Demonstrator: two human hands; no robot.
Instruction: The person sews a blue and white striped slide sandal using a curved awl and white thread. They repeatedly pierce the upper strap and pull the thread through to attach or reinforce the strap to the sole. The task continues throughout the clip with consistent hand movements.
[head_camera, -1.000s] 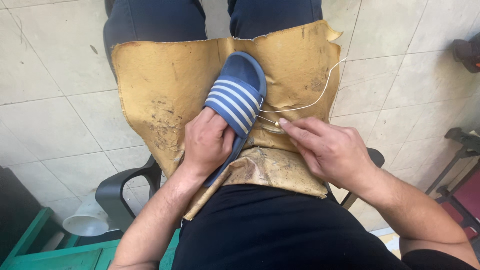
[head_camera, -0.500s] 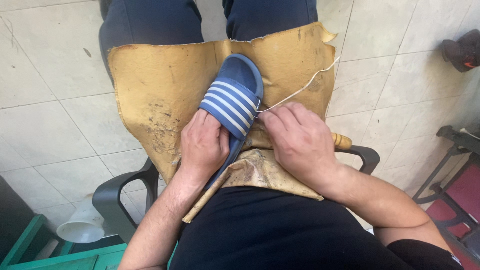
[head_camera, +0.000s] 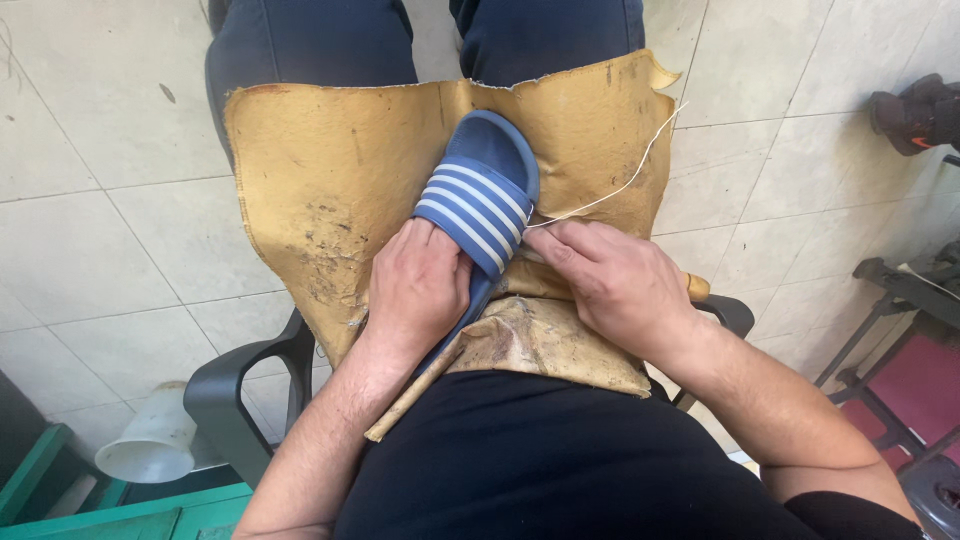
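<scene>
A blue slide sandal (head_camera: 484, 190) with white stripes on its strap lies on a stained tan leather sheet (head_camera: 330, 180) spread over my lap. My left hand (head_camera: 415, 290) clasps the heel end of the sandal and holds it steady. My right hand (head_camera: 610, 280) presses against the strap's right edge, fingers closed on a tool whose yellowish wooden handle end (head_camera: 697, 287) sticks out behind the palm. A white thread (head_camera: 625, 185) runs from the strap edge up to the right over the leather.
I sit in a black plastic chair (head_camera: 235, 385) on a pale tiled floor. A white plastic cup (head_camera: 150, 450) lies at lower left beside a green crate (head_camera: 120, 510). A dark metal frame with a red seat (head_camera: 910, 385) stands at the right, a black tool (head_camera: 915, 115) above it.
My right hand has moved in from the right onto the strap edge and closed there. The thread now stretches up to the right. The left hand stays on the sandal.
</scene>
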